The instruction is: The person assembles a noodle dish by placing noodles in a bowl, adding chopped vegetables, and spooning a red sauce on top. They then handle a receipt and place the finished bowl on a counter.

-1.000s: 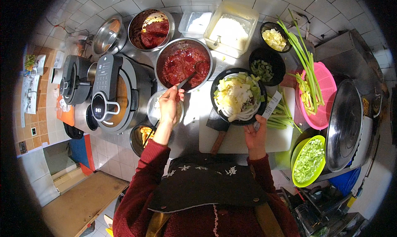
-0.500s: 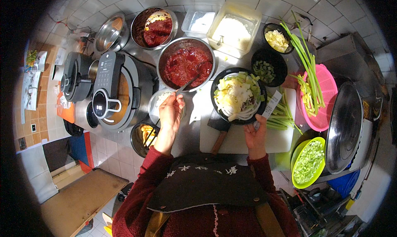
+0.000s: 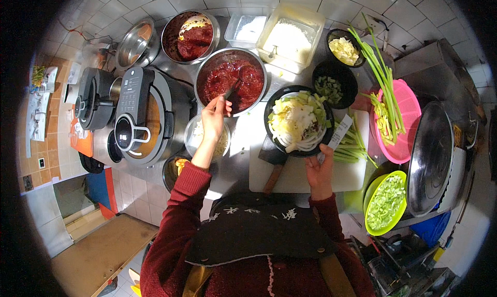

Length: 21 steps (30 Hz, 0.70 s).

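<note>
Our left hand [image 3: 213, 121] grips a spoon [image 3: 231, 92] in red paste [image 3: 216, 84], our right hand [image 3: 320, 174] a filled bowl [image 3: 274, 97] (far-right stalks [image 3: 376, 64] uncut).

A cooker [image 3: 147, 113], cleaver [image 3: 274, 167] and chopping board [image 3: 341, 178] show a kitchen.

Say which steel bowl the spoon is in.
The sauce bowl ahead of the left hand: the spoon dips into it. The paste bowl behind and shiny bowl farther left show none.

1 downward fisheye view, head-worn
</note>
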Motion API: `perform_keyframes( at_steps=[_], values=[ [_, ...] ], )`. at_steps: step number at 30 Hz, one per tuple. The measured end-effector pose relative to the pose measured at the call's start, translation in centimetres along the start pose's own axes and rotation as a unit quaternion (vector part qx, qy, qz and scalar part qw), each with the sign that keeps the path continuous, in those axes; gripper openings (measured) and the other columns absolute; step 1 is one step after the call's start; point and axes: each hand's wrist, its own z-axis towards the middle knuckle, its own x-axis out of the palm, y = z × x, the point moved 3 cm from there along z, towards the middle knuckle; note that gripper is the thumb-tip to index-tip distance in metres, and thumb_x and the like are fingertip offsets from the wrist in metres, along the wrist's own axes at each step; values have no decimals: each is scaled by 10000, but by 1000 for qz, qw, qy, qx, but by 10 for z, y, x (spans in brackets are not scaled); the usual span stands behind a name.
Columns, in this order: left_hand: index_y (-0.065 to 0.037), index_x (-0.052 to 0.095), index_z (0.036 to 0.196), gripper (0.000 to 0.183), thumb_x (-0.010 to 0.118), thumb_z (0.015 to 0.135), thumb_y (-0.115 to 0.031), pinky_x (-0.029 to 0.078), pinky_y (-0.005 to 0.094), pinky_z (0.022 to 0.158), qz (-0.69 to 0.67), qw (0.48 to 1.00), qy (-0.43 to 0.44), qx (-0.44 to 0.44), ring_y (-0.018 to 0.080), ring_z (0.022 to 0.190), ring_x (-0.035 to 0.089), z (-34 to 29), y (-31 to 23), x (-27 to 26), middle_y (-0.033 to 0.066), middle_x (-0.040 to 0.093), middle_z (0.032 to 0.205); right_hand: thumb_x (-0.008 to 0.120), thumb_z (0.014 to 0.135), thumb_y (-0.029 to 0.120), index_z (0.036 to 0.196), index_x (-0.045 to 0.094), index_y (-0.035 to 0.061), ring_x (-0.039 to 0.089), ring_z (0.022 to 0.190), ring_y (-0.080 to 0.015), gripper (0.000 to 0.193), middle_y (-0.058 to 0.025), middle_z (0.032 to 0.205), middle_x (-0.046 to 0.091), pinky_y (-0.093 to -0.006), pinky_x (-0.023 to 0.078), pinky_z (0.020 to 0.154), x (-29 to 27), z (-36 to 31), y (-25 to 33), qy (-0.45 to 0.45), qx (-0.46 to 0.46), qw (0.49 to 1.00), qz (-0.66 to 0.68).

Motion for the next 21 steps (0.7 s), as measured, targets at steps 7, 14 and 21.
perform_keyframes(
  at_steps=[7, 14, 21],
  values=[
    [44, 605, 1187, 294, 515, 1007, -170, 471, 235, 632, -63, 996, 27, -56, 104, 688, 560, -31, 3, -7, 58, 657, 872, 688, 797, 162, 1025, 574, 150, 592, 800, -112, 255, 21, 973, 629, -235, 412, 564, 3, -3, -2, -75, 5, 997, 17],
    [40, 604, 965, 211, 532, 993, -156, 460, 251, 599, -253, 954, -30, -158, 133, 649, 552, -51, 1, -17, 102, 651, 827, 698, 789, 182, 1011, 560, 150, 547, 773, -118, 263, 35, 925, 612, -283, 419, 659, 2, -1, -1, -5, 8, 1000, 5],
    [69, 591, 1113, 285, 509, 1010, -183, 479, 260, 608, -116, 993, -28, -17, 142, 645, 573, -38, -6, -16, 118, 667, 858, 692, 791, 177, 1000, 533, 158, 594, 885, -160, 264, 24, 980, 603, -343, 481, 758, -12, 4, -4, -1, 13, 1000, -6]
  ],
)
